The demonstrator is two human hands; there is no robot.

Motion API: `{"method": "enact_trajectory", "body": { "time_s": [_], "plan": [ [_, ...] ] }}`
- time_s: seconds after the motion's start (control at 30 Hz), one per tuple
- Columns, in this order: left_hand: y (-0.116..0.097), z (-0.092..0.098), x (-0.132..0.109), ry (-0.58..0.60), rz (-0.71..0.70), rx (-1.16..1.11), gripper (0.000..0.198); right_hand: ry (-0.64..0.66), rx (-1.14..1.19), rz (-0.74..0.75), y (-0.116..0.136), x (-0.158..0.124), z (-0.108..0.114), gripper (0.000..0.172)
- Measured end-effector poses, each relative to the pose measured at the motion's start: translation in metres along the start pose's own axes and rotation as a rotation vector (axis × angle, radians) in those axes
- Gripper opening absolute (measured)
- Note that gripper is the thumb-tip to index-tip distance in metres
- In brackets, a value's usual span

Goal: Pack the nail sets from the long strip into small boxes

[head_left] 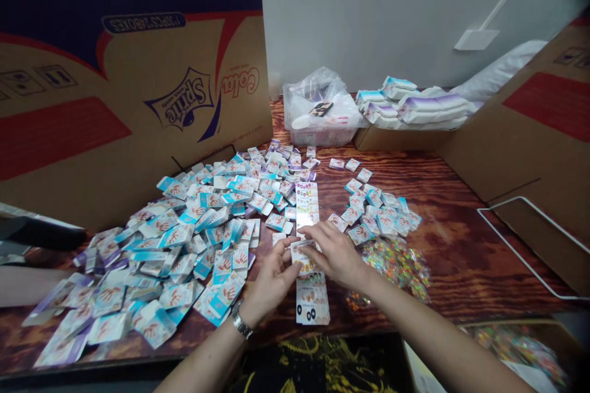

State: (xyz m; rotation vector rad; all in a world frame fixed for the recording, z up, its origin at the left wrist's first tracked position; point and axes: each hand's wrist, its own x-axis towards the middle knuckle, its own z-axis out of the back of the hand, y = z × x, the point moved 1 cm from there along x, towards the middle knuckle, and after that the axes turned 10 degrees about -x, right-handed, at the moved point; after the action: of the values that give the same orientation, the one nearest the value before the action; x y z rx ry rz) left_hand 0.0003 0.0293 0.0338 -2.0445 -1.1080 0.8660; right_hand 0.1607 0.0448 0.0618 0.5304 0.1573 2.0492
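Observation:
My left hand, with a metal watch at its wrist, grips the left edge of a small white printed card. My right hand is closed on the card's right side, fingers lying across its top. Beneath both hands runs a column of white printed sheets with rows of small coloured pictures; its far part shows beyond my fingers. To the left spreads a large heap of small blue, white and purple cartons, some with flaps up. A smaller group of cartons lies right of my right hand.
Clear bags of colourful small pieces lie by my right forearm. A large cardboard box stands left, another right. Behind are a plastic-lined tub and wrapped packs. Another person's arm shows at far left.

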Motion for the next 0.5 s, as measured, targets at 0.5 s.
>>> {"method": "enact_trajectory", "body": {
  "time_s": [0.5],
  "plan": [
    [0.013, 0.008, 0.006, -0.241, 0.078, -0.146, 0.032, -0.05, -0.082, 0.303, 0.004, -0.04, -0.019, 0.019]
  ]
}}
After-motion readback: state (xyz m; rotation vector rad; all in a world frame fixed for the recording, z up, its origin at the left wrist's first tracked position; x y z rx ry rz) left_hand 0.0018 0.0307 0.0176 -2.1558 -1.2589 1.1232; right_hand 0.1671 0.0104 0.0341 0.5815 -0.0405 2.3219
